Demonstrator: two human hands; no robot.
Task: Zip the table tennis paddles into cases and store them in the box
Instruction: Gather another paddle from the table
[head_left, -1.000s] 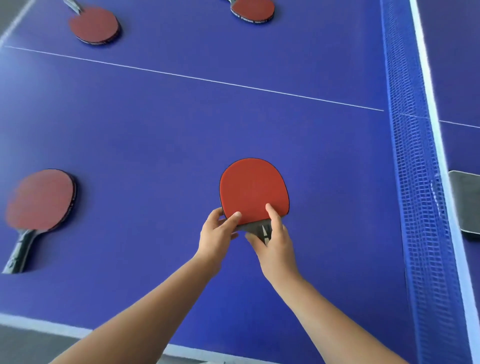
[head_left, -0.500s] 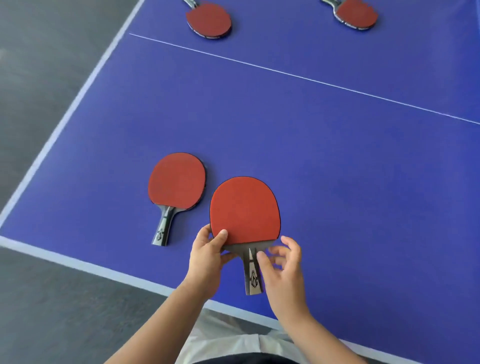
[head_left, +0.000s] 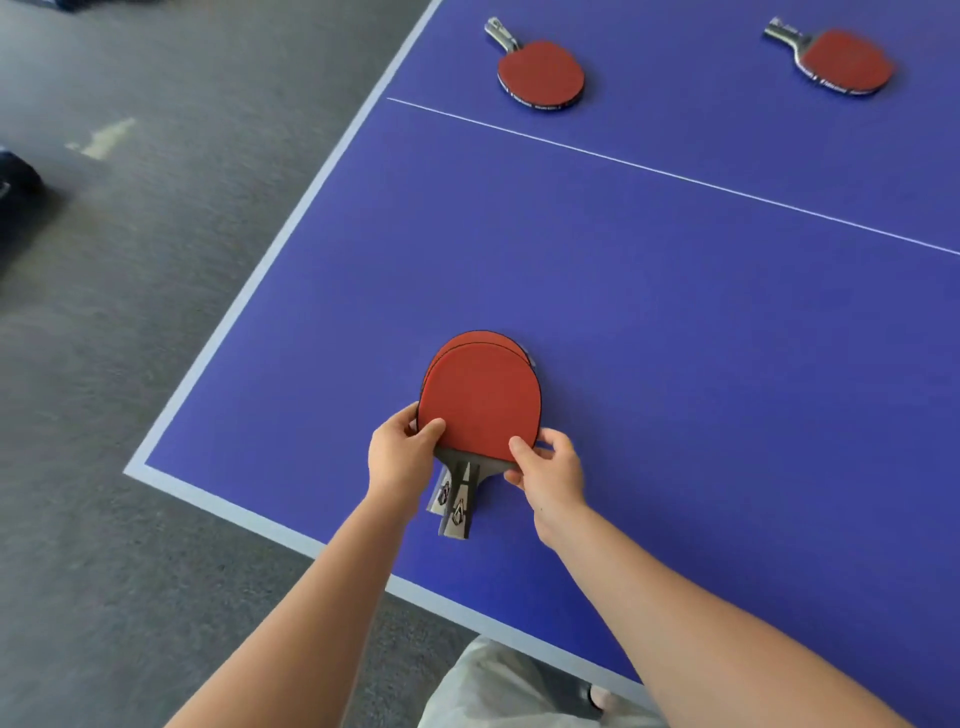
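Two paddles lie stacked near the desk's (head_left: 675, 322) near-left corner, red faces up. Head view, only view available.

Top paddle (head_left: 480, 400): red rubber blade, dark neck, handle pointing toward the person. It sits almost squarely over the lower paddle (head_left: 488, 338), of which only a thin red crescent shows past the far edge of the blade, plus a second handle fanned out just to the left of the upper one. Both handles carry a small printed emblem; too small to read.

Left hand (head_left: 402, 457): thumb on the red face at the blade's lower-left edge, fingers curled round the rim and under. It grips the stack at that side.

Right hand (head_left: 553, 470): thumb on the red face at the lower-right edge, fingers curled behind the rim. It pinches the blade there. Cannot tell whether either hand's fingers reach under both blades or only the top one.

Far side of the desk, beyond the white centre line: two more paddles, well apart from each other and from the stack. Far-left paddle (head_left: 540, 73) and far-right paddle (head_left: 844, 62), both red face up, handles pointing away and left. The far-right one is slightly blurred.

Desk surface blue with a pale border. Grey floor (head_left: 156, 312) to the left; a dark object (head_left: 15, 187) at the left frame edge, not identifiable. Pale clothing (head_left: 498, 686) at bottom centre.
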